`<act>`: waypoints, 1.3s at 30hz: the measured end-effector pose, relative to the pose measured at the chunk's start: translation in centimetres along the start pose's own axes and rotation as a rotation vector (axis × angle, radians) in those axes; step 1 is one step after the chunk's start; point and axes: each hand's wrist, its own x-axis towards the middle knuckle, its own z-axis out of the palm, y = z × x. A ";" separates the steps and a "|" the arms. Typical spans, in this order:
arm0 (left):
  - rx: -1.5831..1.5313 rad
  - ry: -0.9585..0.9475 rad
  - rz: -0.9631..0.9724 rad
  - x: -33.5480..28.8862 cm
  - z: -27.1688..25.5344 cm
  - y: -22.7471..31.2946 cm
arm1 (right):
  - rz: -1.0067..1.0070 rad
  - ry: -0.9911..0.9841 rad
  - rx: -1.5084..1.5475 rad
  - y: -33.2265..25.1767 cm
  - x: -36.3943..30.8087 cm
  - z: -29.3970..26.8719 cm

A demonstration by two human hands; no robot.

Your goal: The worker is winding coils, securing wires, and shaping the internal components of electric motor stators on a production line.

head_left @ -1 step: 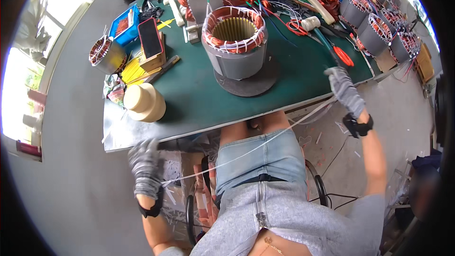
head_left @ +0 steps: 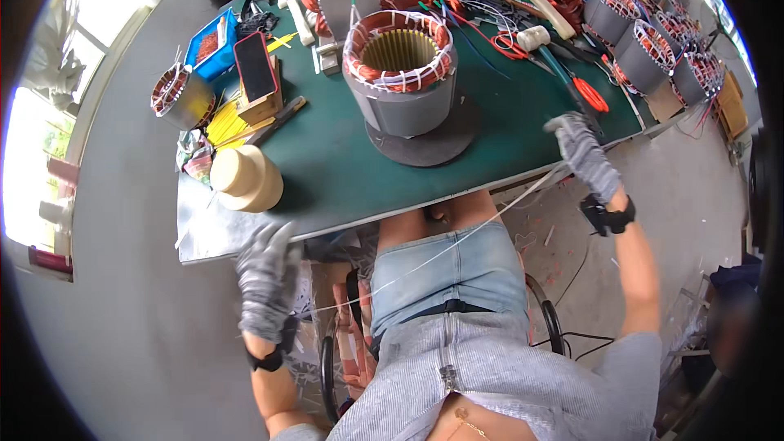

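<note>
Head view: one fisheye picture looking down over the person's lap and the green-topped workbench point(head_left: 523, 126).
Left hand: the grey-gloved left hand point(head_left: 265, 278) sits at about 8 o'clock, just off the bench's near edge; it is blurred, fingers curled around one end of the thin white cord point(head_left: 445, 251).
Right hand: the grey-gloved right hand point(head_left: 584, 155) is at about 3 o'clock, at the bench's near right corner, closed on the cord's other end; the exact pinch is too blurred to tell.
Cord position: it spans the lap below the bench edge, between the two hands, crossing the pale blue denim shorts point(head_left: 457, 265).
Cord axis: the long axis runs from 8 o'clock up toward 2 o'clock, drawn nearly straight, the right end higher in the picture.
Stator: a large grey steel motor stator with copper windings point(head_left: 400, 69) stands upright on a dark round disc point(head_left: 425, 143) at 12 o'clock, bore facing up.
Done so far: its top coil ring already carries white lacing ties around the copper.
Left to do: judging by this, the stretched cord is not yet on the stator; it is well apart from it.
Nearby: a cream tape roll point(head_left: 245, 178) at 10 o'clock; red-handled scissors point(head_left: 584, 91) at 2 o'clock.
</note>
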 end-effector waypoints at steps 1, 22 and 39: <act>-0.094 0.114 0.168 2.3 0.7 2.7 | 0.339 -0.125 0.553 -0.4 0.1 1.4; 0.024 0.391 0.604 20.5 6.1 11.7 | 0.431 0.194 1.227 -1.5 13.7 10.2; -0.169 0.130 0.791 21.0 4.5 7.4 | 0.638 -0.125 1.090 -5.7 7.4 3.6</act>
